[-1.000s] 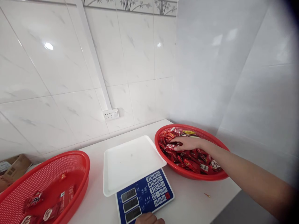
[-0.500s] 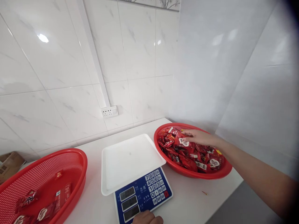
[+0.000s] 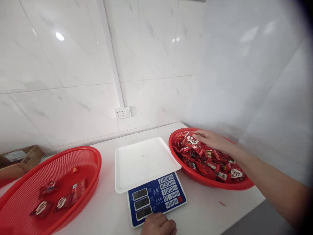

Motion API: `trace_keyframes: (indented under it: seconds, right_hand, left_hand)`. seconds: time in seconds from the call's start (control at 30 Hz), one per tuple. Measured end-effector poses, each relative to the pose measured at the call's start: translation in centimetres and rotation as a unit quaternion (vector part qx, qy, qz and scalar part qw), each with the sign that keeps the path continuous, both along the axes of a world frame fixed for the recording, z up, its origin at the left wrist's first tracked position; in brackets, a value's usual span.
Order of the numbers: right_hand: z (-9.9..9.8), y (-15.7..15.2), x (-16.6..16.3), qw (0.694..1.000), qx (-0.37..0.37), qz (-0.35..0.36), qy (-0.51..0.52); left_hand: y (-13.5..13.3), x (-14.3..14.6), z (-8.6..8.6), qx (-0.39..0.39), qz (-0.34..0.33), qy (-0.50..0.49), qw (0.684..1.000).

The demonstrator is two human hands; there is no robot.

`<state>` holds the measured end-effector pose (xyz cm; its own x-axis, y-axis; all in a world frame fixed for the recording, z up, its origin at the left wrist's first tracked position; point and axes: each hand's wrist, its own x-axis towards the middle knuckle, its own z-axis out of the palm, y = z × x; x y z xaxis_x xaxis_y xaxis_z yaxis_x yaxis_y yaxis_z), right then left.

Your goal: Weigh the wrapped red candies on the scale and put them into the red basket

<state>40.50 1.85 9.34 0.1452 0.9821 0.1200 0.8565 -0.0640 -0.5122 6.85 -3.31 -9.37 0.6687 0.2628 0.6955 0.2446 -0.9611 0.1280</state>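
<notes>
At the right, my right hand [image 3: 211, 139] reaches into a red oval basket [image 3: 190, 178] heaped with small red-wrapped packets and sweets. Its thumb and fingers are closed on the edge of a red sugar packet [image 3: 192, 140] with a white label, lying tilted on top of the heap. At the bottom, my left hand [image 3: 159, 224] is at the front edge of a blue digital scale [image 3: 156, 197], fingers curled. Whatever those fingers may hold is hidden. Nothing lies on the scale's white pan [image 3: 144, 163].
On the left stands another red basket [image 3: 94, 176] with several red packets [image 3: 65, 201] inside. Behind it is an open cardboard box [image 3: 29, 161]. A small scrap [image 3: 222, 203] lies right of the scale. A socket [image 3: 123, 112] is on the tiled wall.
The view has shifted, so everything sits further right. My right hand has moved slightly toward the basket's far left, and the sugar packet has shifted with it. My left hand stays by the scale.
</notes>
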Motion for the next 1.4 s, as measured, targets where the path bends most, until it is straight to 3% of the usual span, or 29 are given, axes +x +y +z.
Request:
trace_keyframes:
  seconds: [0.17,0.3,0.37,0.47,0.6,0.87,1.07,1.2,1.3,1.4]
  right_hand:
    - [0.3,1.2,-7.7,0.989,-0.036,0.126,0.07]
    - [0.1,2.9,-13.2,0.957,-0.108,0.217,0.159]
    - [-0.4,4.2,-14.7,0.957,-0.121,0.223,0.138]
    - [-1.5,5.9,-15.5,0.978,-0.111,0.172,0.037]
    - [-2.6,6.2,-15.3,0.982,-0.111,0.149,-0.033]
    - [-2.4,4.5,-15.9,0.961,-0.137,0.201,-0.13]
    - [-2.3,4.3,-16.3,0.962,-0.119,0.203,-0.136]
    - [-0.6,3.2,-13.2,0.977,-0.081,0.151,-0.128]
    - [0.5,1.6,-8.8,0.987,-0.033,0.08,-0.133]
    - [0.7,-0.3,-4.4,0.985,-0.045,0.001,-0.168]
  left_hand:
    - [-0.5,-0.5,1.3,-0.045,-0.01,0.048,0.998]
    - [-0.4,-0.9,1.4,-0.061,0.0,0.072,0.996]
    - [-0.4,-1.0,1.5,-0.06,0.001,0.08,0.995]
    - [-0.5,-1.0,1.9,-0.052,0.002,0.091,0.995]
    - [-0.6,-1.1,2.2,-0.057,0.007,0.102,0.993]
    - [-0.6,-1.1,1.3,-0.063,-0.019,0.104,0.992]
    - [-0.7,-1.2,2.1,-0.067,-0.005,0.095,0.993]
    - [-0.7,-1.2,1.9,-0.064,-0.01,0.074,0.995]
    - [-0.6,-1.0,1.7,-0.054,-0.017,0.059,0.997]
    - [-0.5,-0.6,1.6,-0.041,-0.02,0.035,0.998]
